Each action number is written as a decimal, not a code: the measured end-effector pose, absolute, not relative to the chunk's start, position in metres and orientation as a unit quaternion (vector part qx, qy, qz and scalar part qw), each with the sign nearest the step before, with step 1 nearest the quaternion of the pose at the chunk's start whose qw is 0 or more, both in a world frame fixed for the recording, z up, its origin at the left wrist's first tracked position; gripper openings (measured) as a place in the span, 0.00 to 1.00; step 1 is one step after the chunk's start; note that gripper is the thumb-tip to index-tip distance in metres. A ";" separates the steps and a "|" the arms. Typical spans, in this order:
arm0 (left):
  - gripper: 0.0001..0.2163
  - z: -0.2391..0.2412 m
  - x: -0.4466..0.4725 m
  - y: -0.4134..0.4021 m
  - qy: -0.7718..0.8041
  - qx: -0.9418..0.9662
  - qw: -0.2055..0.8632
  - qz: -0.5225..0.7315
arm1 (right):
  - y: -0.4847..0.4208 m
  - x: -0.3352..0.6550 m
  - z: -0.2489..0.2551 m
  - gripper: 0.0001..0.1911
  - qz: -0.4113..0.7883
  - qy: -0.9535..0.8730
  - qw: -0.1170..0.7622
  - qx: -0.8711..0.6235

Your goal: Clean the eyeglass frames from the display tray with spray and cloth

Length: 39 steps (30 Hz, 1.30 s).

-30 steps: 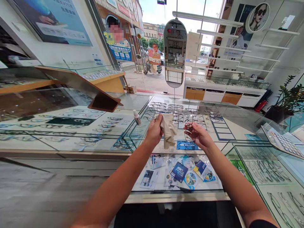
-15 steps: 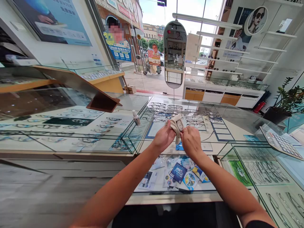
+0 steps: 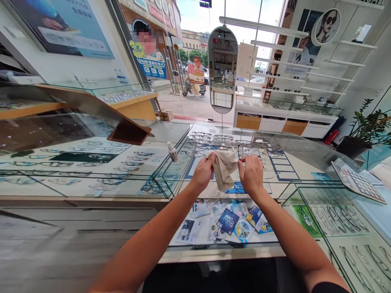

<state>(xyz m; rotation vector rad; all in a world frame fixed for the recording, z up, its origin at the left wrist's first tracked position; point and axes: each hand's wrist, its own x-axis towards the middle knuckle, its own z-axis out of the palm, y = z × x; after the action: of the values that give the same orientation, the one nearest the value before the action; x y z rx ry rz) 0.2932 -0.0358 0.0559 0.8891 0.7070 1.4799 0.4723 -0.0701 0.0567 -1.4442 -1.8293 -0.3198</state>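
A beige cleaning cloth (image 3: 225, 171) hangs spread between my hands, above the glass counter. My left hand (image 3: 203, 174) is closed on its upper left part, thumb on top. At the cloth's right edge my right hand (image 3: 252, 176) is closed in a pinch on a pair of eyeglasses (image 3: 239, 151). Only a thin dark part of the frame shows by the fingertips; the cloth and fingers hide most of it. Beyond my hands, several spectacle frames (image 3: 222, 138) lie in rows on the counter.
A small white spray bottle (image 3: 172, 152) stands on the glass to the left. An oval mirror (image 3: 222, 69) rises behind the counter. Glass cases with eyeglasses flank both sides. A calculator-like keypad panel (image 3: 362, 183) lies at right. Leaflets (image 3: 228, 221) lie under glass before me.
The cloth was bunched around the eyeglasses and now hangs open from my left hand. My hands have moved slightly apart, the right one a little to the right.
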 end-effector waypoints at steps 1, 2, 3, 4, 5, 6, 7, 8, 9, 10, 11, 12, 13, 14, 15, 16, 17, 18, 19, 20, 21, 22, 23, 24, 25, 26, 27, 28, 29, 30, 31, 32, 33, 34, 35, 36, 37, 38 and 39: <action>0.23 0.057 0.289 -0.032 0.329 0.379 0.560 0.659 | -0.068 0.476 0.057 0.09 -0.099 -0.716 0.414 -0.553; 0.25 0.058 0.284 -0.029 0.354 0.380 0.524 0.675 | -0.066 0.480 0.058 0.09 -0.071 -0.712 0.443 -0.540; 0.26 0.060 0.278 -0.026 0.376 0.388 0.489 0.685 | -0.064 0.483 0.058 0.10 -0.046 -0.706 0.469 -0.529; 0.27 0.062 0.272 -0.024 0.396 0.405 0.452 0.689 | -0.062 0.486 0.059 0.10 -0.025 -0.696 0.492 -0.522; 0.27 0.063 0.265 -0.022 0.411 0.431 0.414 0.688 | -0.060 0.488 0.059 0.11 -0.011 -0.686 0.509 -0.520; 0.28 0.065 0.259 -0.020 0.423 0.466 0.371 0.683 | -0.059 0.490 0.059 0.11 -0.004 -0.675 0.523 -0.520; 0.28 0.066 0.252 -0.018 0.431 0.508 0.321 0.673 | -0.058 0.491 0.060 0.11 0.001 -0.667 0.533 -0.520; 0.28 0.065 0.246 -0.016 0.440 0.554 0.266 0.655 | -0.058 0.491 0.060 0.11 0.004 -0.662 0.540 -0.519; 0.29 0.064 0.241 -0.013 0.452 0.600 0.209 0.626 | -0.058 0.491 0.061 0.12 0.007 -0.661 0.546 -0.515; 0.29 0.062 0.237 -0.010 0.467 0.642 0.159 0.588 | -0.058 0.491 0.061 0.12 0.010 -0.662 0.550 -0.509; 0.28 0.058 0.234 -0.006 0.482 0.672 0.120 0.549 | -0.058 0.490 0.061 0.12 0.012 -0.664 0.553 -0.502; 0.27 0.054 0.233 -0.003 0.496 0.696 0.094 0.511 | -0.058 0.490 0.061 0.12 0.013 -0.668 0.556 -0.495; 0.26 0.048 0.233 -0.001 0.510 0.716 0.081 0.469 | -0.059 0.489 0.061 0.12 0.013 -0.671 0.558 -0.487; 0.24 0.043 0.234 0.002 0.520 0.737 0.075 0.425 | -0.059 0.489 0.061 0.12 0.010 -0.675 0.561 -0.480; 0.22 0.037 0.236 0.003 0.524 0.758 0.071 0.380 | -0.059 0.489 0.061 0.12 0.007 -0.677 0.564 -0.472; 0.20 0.032 0.238 0.003 0.525 0.779 0.064 0.336 | -0.060 0.489 0.061 0.12 0.003 -0.680 0.567 -0.465; 0.19 0.028 0.241 0.003 0.523 0.798 0.053 0.295 | -0.060 0.489 0.062 0.12 0.000 -0.682 0.570 -0.458; 0.18 0.025 0.243 0.002 0.520 0.809 0.039 0.271 | -0.061 0.489 0.062 0.11 -0.001 -0.683 0.574 -0.452; 0.16 0.024 0.244 0.000 0.519 0.810 0.022 0.271 | -0.062 0.489 0.063 0.11 -0.001 -0.685 0.576 -0.446; 0.14 0.024 0.246 -0.002 0.521 0.804 0.002 0.288 | -0.063 0.490 0.065 0.11 0.001 -0.687 0.578 -0.440; 0.14 0.026 0.247 -0.005 0.525 0.790 -0.021 0.314 | -0.064 0.490 0.066 0.10 0.006 -0.690 0.579 -0.434; 0.13 0.029 0.247 -0.008 0.533 0.771 -0.044 0.345 | -0.066 0.489 0.068 0.10 0.014 -0.694 0.580 -0.428; 0.12 0.033 0.248 -0.011 0.543 0.748 -0.064 0.375 | -0.067 0.489 0.070 0.10 0.024 -0.697 0.580 -0.421; 0.10 0.037 0.249 -0.013 0.551 0.726 -0.079 0.404 | -0.069 0.489 0.072 0.10 0.037 -0.701 0.580 -0.413; 0.10 0.041 0.250 -0.016 0.554 0.707 -0.083 0.432 | -0.071 0.489 0.074 0.10 0.052 -0.703 0.581 -0.407; 0.14 0.046 0.252 -0.018 0.551 0.692 -0.072 0.461 | -0.072 0.489 0.076 0.10 0.070 -0.706 0.580 -0.400; 0.19 0.050 0.253 -0.020 0.544 0.678 -0.043 0.493 | -0.073 0.489 0.079 0.10 0.091 -0.708 0.578 -0.394; 0.23 0.053 0.255 -0.022 0.532 0.664 0.004 0.525 | -0.074 0.490 0.081 0.11 0.114 -0.711 0.574 -0.390; 0.25 0.057 0.256 -0.023 0.516 0.654 0.065 0.550 | -0.075 0.491 0.084 0.12 0.141 -0.713 0.568 -0.387; 0.27 0.060 0.257 -0.025 0.495 0.647 0.139 0.562 | -0.075 0.492 0.086 0.13 0.171 -0.714 0.560 -0.385; 0.29 0.063 0.256 -0.026 0.471 0.647 0.220 0.558 | -0.074 0.493 0.088 0.14 0.205 -0.712 0.551 -0.384; 0.32 0.066 0.254 -0.028 0.442 0.656 0.306 0.530 | -0.074 0.495 0.090 0.16 0.245 -0.707 0.541 -0.383; 0.34 0.070 0.250 -0.030 0.407 0.676 0.390 0.474 | -0.072 0.497 0.092 0.18 0.291 -0.700 0.530 -0.380; 0.37 0.074 0.246 -0.031 0.366 0.704 0.466 0.392 | -0.071 0.499 0.094 0.20 0.341 -0.692 0.516 -0.373; 0.38 0.079 0.241 -0.032 0.323 0.729 0.526 0.296 | -0.069 0.502 0.097 0.21 0.391 -0.683 0.500 -0.361; 0.38 0.085 0.236 -0.033 0.282 0.750 0.564 0.200 | -0.068 0.504 0.100 0.23 0.435 -0.676 0.483 -0.348; 0.37 0.092 0.232 -0.034 0.248 0.768 0.579 0.118 | -0.066 0.507 0.104 0.24 0.469 -0.671 0.468 -0.333; 0.35 0.099 0.229 -0.035 0.226 0.783 0.575 0.065 | -0.065 0.510 0.109 0.25 0.492 -0.670 0.454 -0.320; 0.34 0.108 0.228 -0.036 0.222 0.800 0.555 0.050 | -0.065 0.512 0.115 0.25 0.505 -0.675 0.441 -0.309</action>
<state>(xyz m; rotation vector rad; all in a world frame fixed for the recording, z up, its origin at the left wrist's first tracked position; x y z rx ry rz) 0.2280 -0.0358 0.1077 1.8889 0.5236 0.1180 0.5124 -0.0647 0.1145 -0.7673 -1.6755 1.2530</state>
